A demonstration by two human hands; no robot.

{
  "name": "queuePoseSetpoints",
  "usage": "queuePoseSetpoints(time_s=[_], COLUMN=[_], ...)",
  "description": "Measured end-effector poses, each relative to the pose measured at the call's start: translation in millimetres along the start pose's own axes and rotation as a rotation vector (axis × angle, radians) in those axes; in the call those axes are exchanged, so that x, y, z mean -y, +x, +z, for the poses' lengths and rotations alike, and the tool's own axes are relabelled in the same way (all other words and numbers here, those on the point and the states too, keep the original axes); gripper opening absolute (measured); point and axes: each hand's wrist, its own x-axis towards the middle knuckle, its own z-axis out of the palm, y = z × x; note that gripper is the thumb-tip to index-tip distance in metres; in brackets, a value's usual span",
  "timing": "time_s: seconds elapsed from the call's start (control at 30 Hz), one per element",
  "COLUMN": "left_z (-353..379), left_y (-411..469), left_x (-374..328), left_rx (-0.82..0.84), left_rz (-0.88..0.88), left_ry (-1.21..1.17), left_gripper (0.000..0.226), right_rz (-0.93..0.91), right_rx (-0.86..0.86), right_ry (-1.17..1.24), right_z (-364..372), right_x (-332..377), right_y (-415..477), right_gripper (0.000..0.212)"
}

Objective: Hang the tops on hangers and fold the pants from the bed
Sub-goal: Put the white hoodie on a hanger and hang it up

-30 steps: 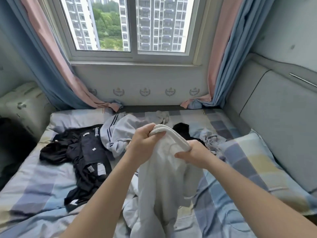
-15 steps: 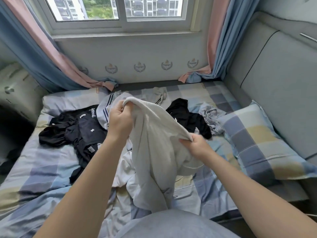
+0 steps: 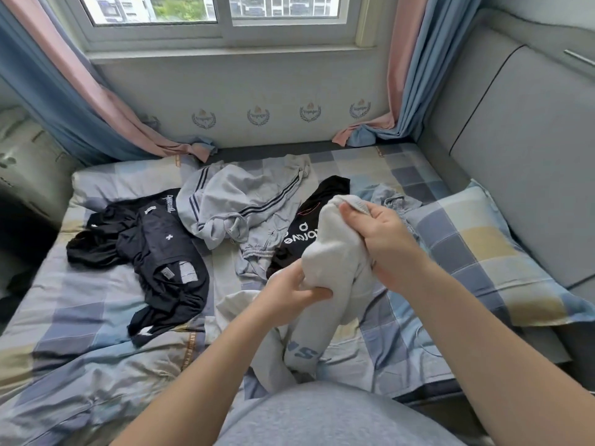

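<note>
Both forearms reached forward over the bed, the hands meeting right of centre. The right hand was the higher one, its wrist bent inward; thumb and fingers pinched the ribbed edge of a white top at its highest point. The left hand sat lower and nearer, curled round a bunched handful of the same cloth. From that grip the top hung down in a loose column to the near edge of the bed, blue lettering showing low on it, while more white cloth lay crumpled on the sheet under the left wrist.

Beyond the hands the clothes lay spread across the checked sheet: a black garment to the left, a grey striped garment in the middle with a drawstring waistband showing below it, and a black printed garment just behind the white top. A pale blue piece lay bunched against the checked pillow. Open sheet showed at the near left — the padded headboard closed the right side, and the wall under the window closed the far side.
</note>
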Motion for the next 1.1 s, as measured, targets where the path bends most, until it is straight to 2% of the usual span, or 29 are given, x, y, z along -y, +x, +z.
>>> queuePoseSetpoints(time_s=[0.1,0.27,0.43,0.5,0.57,0.67,0.73,0.8,0.87,0.93,1.0,1.1], left_z=[1,-1,-8,-14,-20,-30,-37,-44,-47,-46,-46,-52], left_y=[2,0,-4,-6,-8,-11,-12,-13,-15,-17,-21,-26], left_x=[1,2,-3,-13,-26,-50,-64,-76,-86,-97,-106,-113], left_rx=[-0.088,-0.212,-0.239,-0.262,-0.288,-0.327,-0.334,-0.325,-0.302,-0.268,-0.256,-0.232], left_rz=[0.019,0.124,0.187,0.198,0.211,0.185,0.124,0.062,0.055,0.082,0.110,0.126], left_ry=[0.064,0.173,0.163,0.126,0.049,-0.166,-0.387,-0.537,-0.583,-0.625,-0.657,-0.765], left_gripper=[0.028,0.037,0.042,0.045,0.046,0.037,0.034,0.037,0.040,0.038,0.043,0.037], right_rz=[-0.020,-0.008,0.012,0.015,0.017,-0.010,-0.094,-0.131,-0.047,0.066,0.069,0.052], right_rx=[0.007,-0.038,-0.071,-0.139,-0.265,-0.389,-0.325,-0.093,0.236,0.412,0.381,0.226], right_ry=[0.012,0.016,-0.033,-0.154,-0.375,-0.576,-0.590,-0.552,-0.510,-0.501,-0.484,-0.572], right_z=[-7,-24,-47,-58,-67,-68,-60,-49,-35,-22,-16,-22], right_x=[13,11,2,0,-4,-17,-26,-37,-50,-67,-84,-103], right_y=[0,4,13,21,29,31,24,12,-2,-9,-5,12], right_gripper=[0.041,0.040,0.032,0.022,0.017,0.026,0.023,0.022,0.045,0.066,0.065,0.042])
